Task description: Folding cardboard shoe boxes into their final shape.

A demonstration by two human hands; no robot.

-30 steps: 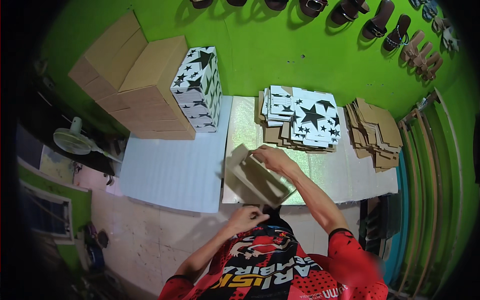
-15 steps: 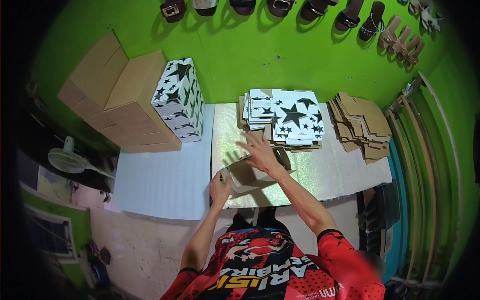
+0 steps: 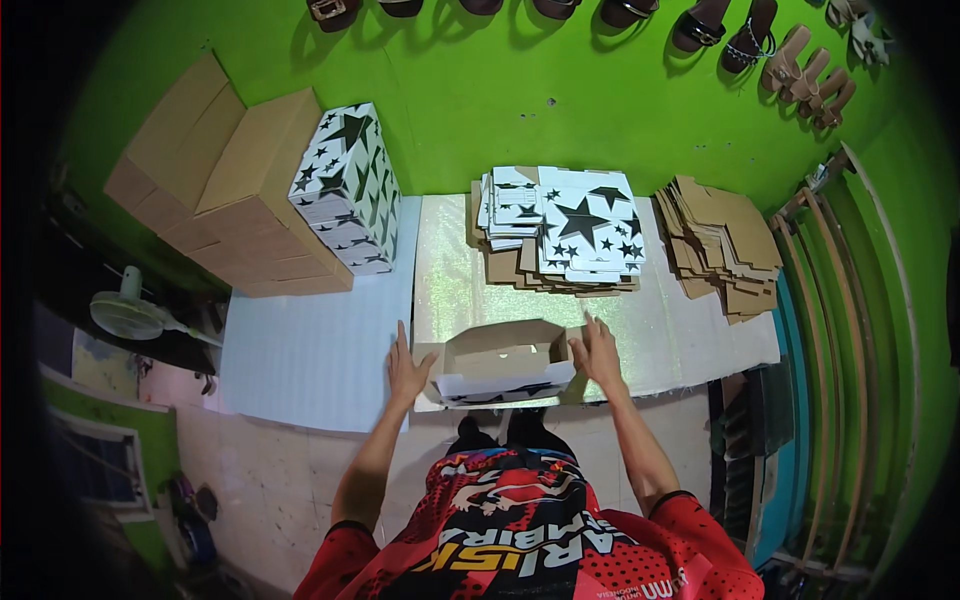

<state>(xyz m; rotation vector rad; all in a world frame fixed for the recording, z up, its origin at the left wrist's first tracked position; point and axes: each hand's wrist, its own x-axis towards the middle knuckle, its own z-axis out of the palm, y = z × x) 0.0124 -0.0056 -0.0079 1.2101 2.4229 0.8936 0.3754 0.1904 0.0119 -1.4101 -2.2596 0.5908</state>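
A half-folded cardboard box [image 3: 508, 388] stands at the table's near edge, brown inside, its near outer wall white with black stars. Its top is open and flaps stick out at both ends. At the left end is my left hand [image 3: 407, 372], fingers stretched away from me and the thumb against the end flap. My right hand [image 3: 598, 358] is at the opposite end, fingers extended and thumb by the flap there. Neither hand is wrapped round the box. Beyond it lies a stack of flat star-patterned box blanks [image 3: 590, 225].
Plain brown flat blanks [image 3: 722, 245] lie at the table's right. On the left, finished star boxes [image 3: 345, 190] stand beside brown boxes [image 3: 260, 190] on a white-covered table [image 3: 310, 350]. A fan [image 3: 130, 310] is further left, a wooden rack [image 3: 840, 370] on the right. Sandals [image 3: 700, 30] hang on the green wall.
The box has turned so that its long starred wall faces me. My right hand has moved from above the box to its right end; my left hand has shifted slightly left.
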